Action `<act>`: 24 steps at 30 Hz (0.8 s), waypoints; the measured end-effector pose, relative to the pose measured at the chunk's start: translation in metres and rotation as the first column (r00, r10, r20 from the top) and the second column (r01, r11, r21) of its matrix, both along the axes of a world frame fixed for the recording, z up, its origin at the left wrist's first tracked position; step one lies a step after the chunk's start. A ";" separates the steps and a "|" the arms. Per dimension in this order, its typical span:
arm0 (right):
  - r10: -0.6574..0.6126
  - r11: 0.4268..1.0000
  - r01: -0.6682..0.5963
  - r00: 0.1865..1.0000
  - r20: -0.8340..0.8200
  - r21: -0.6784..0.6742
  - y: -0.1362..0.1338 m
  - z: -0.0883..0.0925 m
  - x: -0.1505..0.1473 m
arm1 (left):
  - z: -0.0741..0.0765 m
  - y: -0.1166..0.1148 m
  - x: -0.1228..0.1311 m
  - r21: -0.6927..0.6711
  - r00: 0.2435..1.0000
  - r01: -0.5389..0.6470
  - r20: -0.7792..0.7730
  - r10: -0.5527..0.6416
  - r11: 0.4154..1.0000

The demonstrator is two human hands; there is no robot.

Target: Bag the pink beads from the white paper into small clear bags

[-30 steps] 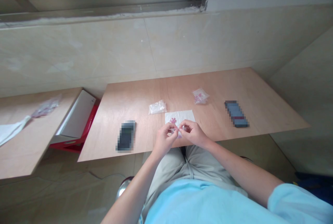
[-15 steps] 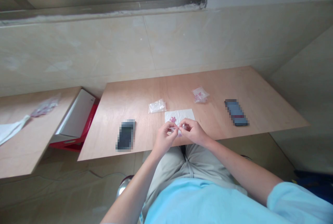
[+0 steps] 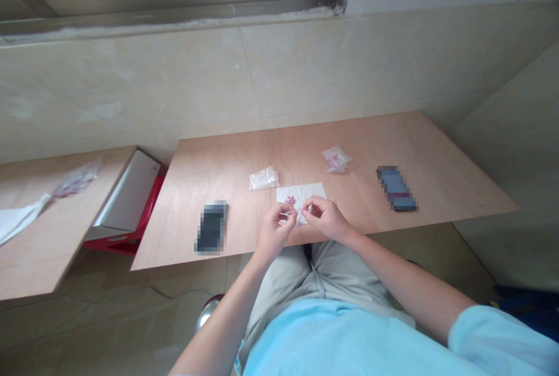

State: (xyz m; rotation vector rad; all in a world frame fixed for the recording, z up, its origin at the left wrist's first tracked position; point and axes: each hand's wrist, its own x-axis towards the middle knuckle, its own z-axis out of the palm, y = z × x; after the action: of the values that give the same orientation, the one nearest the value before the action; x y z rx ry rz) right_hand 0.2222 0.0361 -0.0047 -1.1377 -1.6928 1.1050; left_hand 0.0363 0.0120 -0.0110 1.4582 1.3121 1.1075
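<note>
Over the front of a white paper sheet [image 3: 312, 191], my left hand [image 3: 278, 224] is closed in a pinch, thumb against fingertips. What it pinches is too small to make out. My right hand [image 3: 322, 217] faces it a short gap away, also pinched, and whatever is between its fingertips is too small to name. A small cluster of pink beads [image 3: 290, 200] lies on the sheet just beyond my left fingers. Something purplish on the sheet's front part is mostly hidden by my hands.
Behind the sheet lie a clear plastic bag [image 3: 264, 178] and another bag with pink pieces [image 3: 336, 159]. One phone [image 3: 211, 227] lies to the left, another [image 3: 397, 188] to the right. Past a gap, a second table [image 3: 39, 236] holds a pink-filled bag [image 3: 76, 178] and white paper.
My fingertips, which met over the sheet, have drawn apart, leaving a small gap between the two hands. The bags, phones and beads stay where they were.
</note>
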 end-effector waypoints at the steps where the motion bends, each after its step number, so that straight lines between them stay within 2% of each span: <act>1: 0.003 1.000 -0.003 1.000 -0.002 0.003 0.000 0.001 0.000 | 0.000 0.000 0.000 0.010 1.000 0.000 -0.001 0.000 1.000; 18: 0.051 0.999 -0.051 0.998 0.034 0.000 0.005 0.004 0.005 | 0.005 0.004 -0.005 -0.019 0.996 0.001 0.093 0.001 1.000; 24: 0.061 0.998 -0.062 0.997 0.050 0.013 0.011 0.006 0.008 | 0.007 0.006 -0.007 -0.010 0.983 -0.018 0.184 0.019 1.000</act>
State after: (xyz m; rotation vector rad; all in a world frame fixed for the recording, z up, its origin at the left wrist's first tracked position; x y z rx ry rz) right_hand 0.2302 0.0474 0.0008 -1.1190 -1.7822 1.1093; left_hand 0.0298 0.0183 -0.0040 1.3057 1.2005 1.2172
